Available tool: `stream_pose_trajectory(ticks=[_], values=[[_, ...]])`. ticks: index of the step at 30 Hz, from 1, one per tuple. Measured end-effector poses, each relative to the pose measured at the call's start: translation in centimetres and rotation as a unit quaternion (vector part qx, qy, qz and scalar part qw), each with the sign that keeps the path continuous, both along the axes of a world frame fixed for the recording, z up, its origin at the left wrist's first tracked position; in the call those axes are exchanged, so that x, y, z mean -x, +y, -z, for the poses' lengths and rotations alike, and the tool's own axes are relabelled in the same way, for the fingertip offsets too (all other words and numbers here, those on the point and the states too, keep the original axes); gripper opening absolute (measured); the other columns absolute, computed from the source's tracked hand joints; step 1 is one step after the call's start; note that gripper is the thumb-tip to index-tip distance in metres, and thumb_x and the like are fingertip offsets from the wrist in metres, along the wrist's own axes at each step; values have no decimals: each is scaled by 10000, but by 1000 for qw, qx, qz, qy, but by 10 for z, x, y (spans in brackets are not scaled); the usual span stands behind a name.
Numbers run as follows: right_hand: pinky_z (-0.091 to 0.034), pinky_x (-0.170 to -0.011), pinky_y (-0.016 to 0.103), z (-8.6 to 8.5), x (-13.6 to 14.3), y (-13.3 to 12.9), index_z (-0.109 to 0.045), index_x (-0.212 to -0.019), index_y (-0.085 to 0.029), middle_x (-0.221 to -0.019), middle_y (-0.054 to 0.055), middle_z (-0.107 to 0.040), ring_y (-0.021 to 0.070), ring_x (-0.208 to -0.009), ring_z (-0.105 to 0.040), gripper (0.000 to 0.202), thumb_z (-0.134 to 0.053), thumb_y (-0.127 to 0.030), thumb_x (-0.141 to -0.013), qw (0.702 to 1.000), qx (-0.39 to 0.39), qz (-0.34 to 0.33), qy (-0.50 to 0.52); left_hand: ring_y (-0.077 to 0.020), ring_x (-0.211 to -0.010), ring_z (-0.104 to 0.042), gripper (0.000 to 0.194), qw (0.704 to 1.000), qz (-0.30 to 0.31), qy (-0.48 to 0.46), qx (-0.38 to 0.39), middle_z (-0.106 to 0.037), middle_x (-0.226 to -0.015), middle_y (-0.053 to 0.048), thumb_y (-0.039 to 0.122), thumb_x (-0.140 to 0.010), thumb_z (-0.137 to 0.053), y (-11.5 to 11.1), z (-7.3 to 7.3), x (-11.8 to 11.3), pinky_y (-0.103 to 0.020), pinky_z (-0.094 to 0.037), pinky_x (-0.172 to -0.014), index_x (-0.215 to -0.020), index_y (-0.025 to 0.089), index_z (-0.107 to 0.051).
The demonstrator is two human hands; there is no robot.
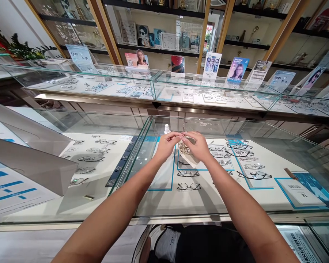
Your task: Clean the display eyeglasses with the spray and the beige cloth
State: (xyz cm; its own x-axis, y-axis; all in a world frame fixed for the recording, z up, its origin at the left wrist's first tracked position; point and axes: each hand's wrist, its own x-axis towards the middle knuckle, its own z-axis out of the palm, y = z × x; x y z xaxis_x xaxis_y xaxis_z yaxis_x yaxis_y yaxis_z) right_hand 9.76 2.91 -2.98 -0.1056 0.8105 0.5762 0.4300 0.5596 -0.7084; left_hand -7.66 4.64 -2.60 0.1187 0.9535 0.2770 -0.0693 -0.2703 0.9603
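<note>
My left hand (167, 146) and my right hand (196, 147) meet above the glass display case, fingertips pinched together around something small and thin that I cannot make out. From my right hand hangs a pale cloth (191, 159), held beneath the fingers. A white bottle cap (167, 128) stands just behind my left hand. Through the glass below my hands, round-framed eyeglasses (189, 186) and dark-framed eyeglasses (188, 174) lie on the white case floor.
Large folded cards (30, 164) stand on the left of the glass case (208, 215). Farther back runs a second glass case (153, 104) with upright advertising cards (237, 69) on top. Shelves with pictures rise behind it.
</note>
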Motion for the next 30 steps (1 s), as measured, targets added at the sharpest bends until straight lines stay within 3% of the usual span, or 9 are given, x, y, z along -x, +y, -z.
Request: stream_pose_trajectory(ticks=[5, 10, 12, 14, 17, 19, 22, 26, 30], values=[[-502, -1005, 430, -2, 0, -1, -809, -1064, -264, -1112, 67, -809, 258, -1081, -700, 255, -681, -464, -971, 1000, -1, -1, 2, -190, -791, -638, 253, 999, 33, -3, -3, -802, -947, -83, 415, -796, -778, 0, -2, 0, -321, -498, -748, -918, 203, -845], [-506, -987, 423, -3, 0, -2, -802, -1030, -261, -1095, 56, -808, 254, -1068, -695, 211, -666, -412, -974, 1000, -6, 20, 4, -214, -838, -660, 245, 998, 24, 28, -47, -774, -878, -76, 390, -868, -701, -6, 0, -3, -343, -511, -801, -942, 196, -831], [-505, -1002, 428, -3, -1, -3, -801, -1042, -265, -1113, 53, -809, 257, -1096, -691, 202, -666, -397, -972, 999, -4, 32, 8, -198, -780, -619, 239, 994, -24, 72, -80, -701, -786, -46, 366, -911, -654, -9, 2, -3, -339, -488, -784, -983, 202, -812], [-506, -1012, 437, -3, -1, -3, -804, -1046, -269, -1123, 53, -811, 261, -1108, -689, 202, -665, -395, -969, 999, -1, 50, 13, -193, -781, -577, 231, 976, -123, 124, -129, -631, -802, -33, 332, -936, -626, -9, 4, -2, -340, -465, -796, -1063, 212, -776], [-510, -1017, 449, -5, -3, -4, -809, -1049, -271, -1125, 54, -812, 263, -1098, -690, 214, -655, -397, -971, 997, -6, 74, 19, -229, -1007, -578, 344, 939, -265, 140, -168, -611, -1104, -89, 279, -904, -661, -2, 12, 3, -363, -454, -928, -1242, 213, -661], [-513, -1010, 450, -5, -3, -4, -810, -1058, -271, -1123, 53, -812, 260, -1082, -691, 223, -644, -397, -978, 996, -14, 82, 16, -266, -1192, -539, 485, 933, -298, 136, -147, -557, -1312, -136, 270, -861, -705, 8, 20, 7, -395, -423, -1038, -1324, 208, -574], [-514, -992, 445, -5, -3, -5, -812, -1058, -267, -1119, 53, -811, 259, -1065, -692, 229, -637, -394, -985, 996, -27, 82, -1, -290, -1288, -508, 577, 948, -266, 147, -92, -536, -1410, -165, 289, -840, -728, 23, 33, 12, -419, -393, -1085, -1363, 197, -504], [-509, -968, 447, -4, -2, -6, -818, -1057, -254, -1105, 56, -814, 258, -1027, -690, 239, -628, -385, -995, 996, -39, 73, -24, -236, -1027, -611, 366, 970, -158, 182, -5, -679, -1231, -98, 291, -913, -633, 31, 43, 15, -359, -429, -894, -1260, 214, -546], [-512, -938, 451, -5, -2, -7, -826, -1060, -259, -1099, 57, -817, 260, -1009, -691, 257, -612, -391, -1007, 996, -44, 71, -30, -190, -834, -582, 203, 974, -138, 182, 2, -701, -1072, -39, 252, -912, -601, 29, 42, 15, -305, -388, -769, -1111, 227, -573]])
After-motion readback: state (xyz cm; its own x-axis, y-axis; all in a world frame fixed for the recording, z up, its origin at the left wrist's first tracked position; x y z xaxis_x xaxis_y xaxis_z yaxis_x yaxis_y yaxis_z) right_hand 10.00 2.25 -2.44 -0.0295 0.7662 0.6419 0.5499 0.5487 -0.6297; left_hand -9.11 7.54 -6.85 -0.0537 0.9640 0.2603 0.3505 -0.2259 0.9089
